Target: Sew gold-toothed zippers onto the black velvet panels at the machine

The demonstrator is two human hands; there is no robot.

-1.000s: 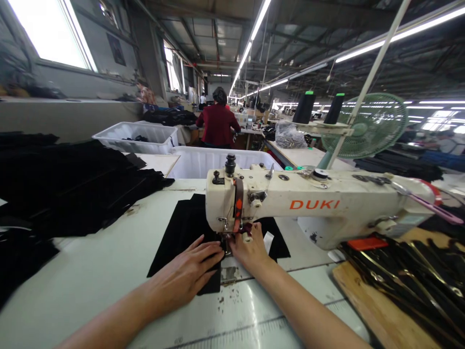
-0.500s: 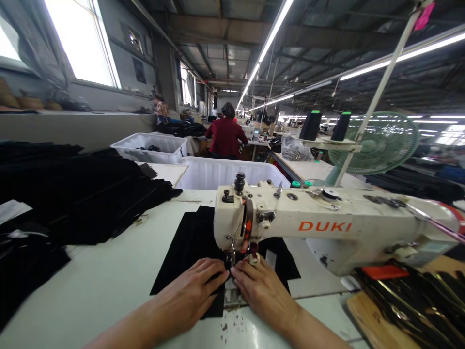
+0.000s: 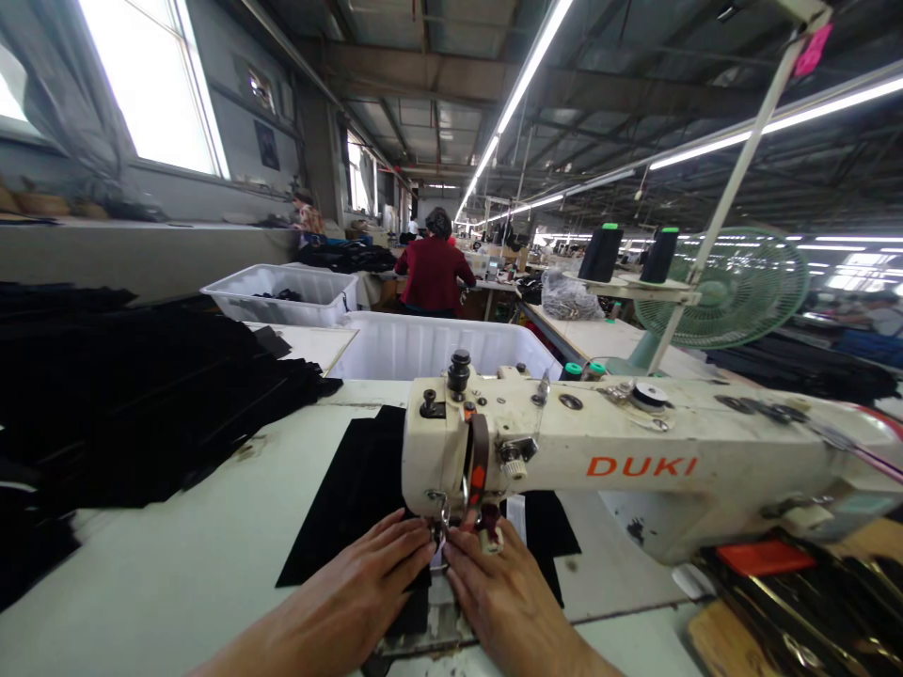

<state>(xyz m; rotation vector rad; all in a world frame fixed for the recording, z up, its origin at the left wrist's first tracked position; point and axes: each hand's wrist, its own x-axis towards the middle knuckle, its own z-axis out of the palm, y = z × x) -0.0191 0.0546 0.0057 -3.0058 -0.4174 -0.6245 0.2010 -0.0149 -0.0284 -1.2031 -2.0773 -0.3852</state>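
A cream sewing machine (image 3: pixel 635 451) marked DUKI stands on the pale table (image 3: pixel 176 564). A flat black fabric piece (image 3: pixel 353 489) lies under its needle head. My left hand (image 3: pixel 353 592) rests flat on the fabric just left of the needle, fingers stretched toward it. My right hand (image 3: pixel 494 592) lies palm down just right of the needle, fingertips at the presser foot beside a small white label (image 3: pixel 516 515). Neither hand grips anything; both press on the cloth.
A big pile of black fabric pieces (image 3: pixel 141 395) covers the table's left. Two white bins (image 3: pixel 423 343) stand behind. Two thread cones (image 3: pixel 599 254) and a green fan (image 3: pixel 734 287) are at the right. Zippers on a wooden board (image 3: pixel 811 611) lie at lower right. A person in red (image 3: pixel 434 273) sits ahead.
The view has dropped closer to the machine. My right hand came off the presser foot area and now lies flat beside the needle; my left hand stays on the fabric.
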